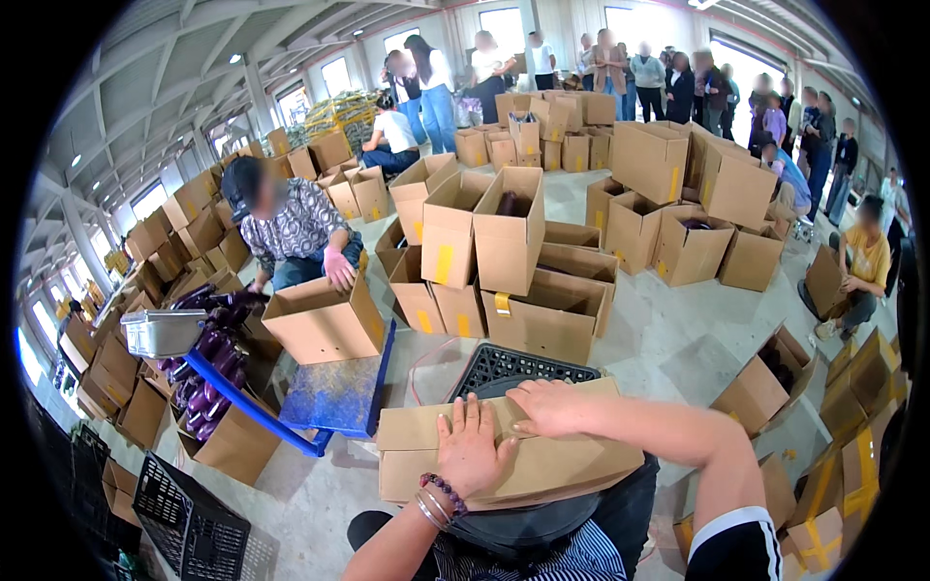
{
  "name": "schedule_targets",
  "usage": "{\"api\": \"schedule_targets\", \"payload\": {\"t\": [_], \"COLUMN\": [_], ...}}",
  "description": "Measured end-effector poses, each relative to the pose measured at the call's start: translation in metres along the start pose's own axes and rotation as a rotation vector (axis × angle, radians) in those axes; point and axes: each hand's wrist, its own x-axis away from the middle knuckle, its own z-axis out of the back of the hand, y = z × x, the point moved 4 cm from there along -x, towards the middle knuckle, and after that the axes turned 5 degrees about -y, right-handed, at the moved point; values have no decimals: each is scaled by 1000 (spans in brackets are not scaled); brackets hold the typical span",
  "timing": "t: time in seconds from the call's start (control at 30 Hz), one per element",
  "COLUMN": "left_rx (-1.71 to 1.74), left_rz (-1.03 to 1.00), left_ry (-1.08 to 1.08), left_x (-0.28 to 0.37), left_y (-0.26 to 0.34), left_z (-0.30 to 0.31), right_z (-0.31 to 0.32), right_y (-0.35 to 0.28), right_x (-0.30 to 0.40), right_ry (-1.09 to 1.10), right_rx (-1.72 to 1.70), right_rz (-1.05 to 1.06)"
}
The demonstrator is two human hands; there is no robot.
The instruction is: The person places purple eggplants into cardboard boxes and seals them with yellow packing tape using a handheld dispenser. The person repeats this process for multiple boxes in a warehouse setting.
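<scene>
A closed-over cardboard box (574, 465) lies across a dark round support in front of me, its top flaps folded down. My left hand (472, 450), with a beaded bracelet and metal bangles at the wrist, rests flat on the flaps with fingers spread. Farther right, my right hand (548, 407) presses on the top flaps near the seam, palm down. Neither hand grips anything. Behind the box shows the edge of a black plastic crate (534, 359).
A blue platform scale (330, 396) bears an open carton (327, 319), beside a squatting co-worker (290, 225). Eggplants (211, 370) are heaped at the left. Stacked open cartons (508, 232) stand ahead. A black crate (185, 516) is at lower left; taped cartons (821, 516) at lower right.
</scene>
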Motion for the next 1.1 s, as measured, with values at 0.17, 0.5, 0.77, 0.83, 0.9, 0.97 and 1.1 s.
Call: {"api": "schedule_targets", "payload": {"t": [0.17, 0.5, 0.77, 0.83, 0.9, 0.97, 1.1], "left_rx": [-93, 62, -227, -292, -115, -140, -302], "left_rz": [361, 584, 534, 422, 278, 82, 68], "left_ry": [95, 199, 91, 36, -93, -54, -162], "left_x": [19, 54, 51, 32, 10, -5, -7], "left_y": [-39, -99, -86, -72, -50, -51, -13], "left_z": [8, -1, -3, -8, -7, -21, 8], "right_z": [-25, -21, -23, -28, -32, -23, -20], "right_y": [3, -6, -7, -2, -1, -5, 11], "right_x": [36, 35, 16, 17, 12, 6, 73], "right_ry": [340, 436, 429, 462, 479, 454, 969], "right_rx": [63, 101, -8, -41, -110, -191, -153], "right_rz": [-64, -127, -45, -41, -9, 21, -24]}}
